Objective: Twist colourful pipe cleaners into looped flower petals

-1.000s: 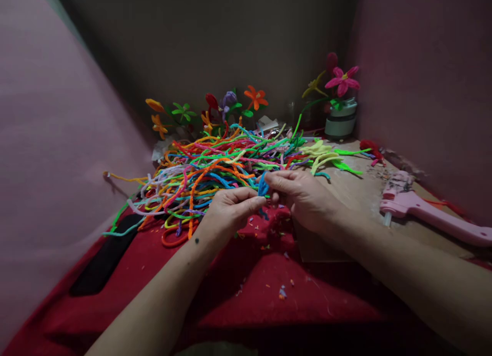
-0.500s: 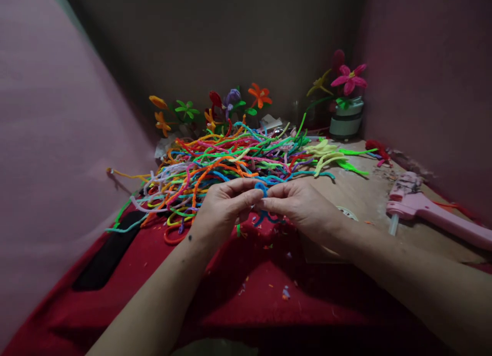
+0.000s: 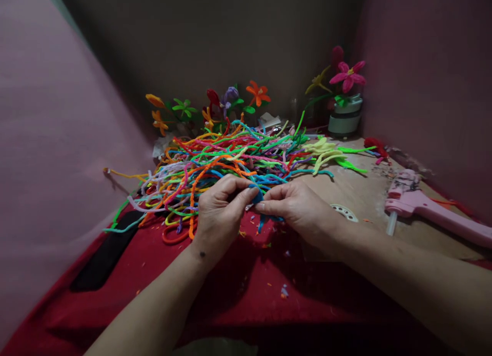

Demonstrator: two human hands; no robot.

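A small blue pipe cleaner piece [image 3: 257,195] is pinched between my two hands, in front of the pile. My left hand [image 3: 225,207] grips its upper left part between thumb and forefinger. My right hand [image 3: 294,207] pinches it from the right, fingertips close to the left ones. Blue ends hang below the fingers; the exact shape of the piece is partly hidden. Just behind the hands lies a large tangled heap of coloured pipe cleaners [image 3: 215,158].
A pink hot glue gun [image 3: 430,207] lies on a brown board [image 3: 369,233] at right. Pipe cleaner flowers [image 3: 258,93] stand behind the heap, with a pale pot [image 3: 345,119] at back right. A black strip [image 3: 105,258] and scraps lie on the red cloth [image 3: 154,294].
My left hand has turned and shifted slightly, and the blue piece is now tilted between my fingertips. My right hand stays nearly in place, still pinching.
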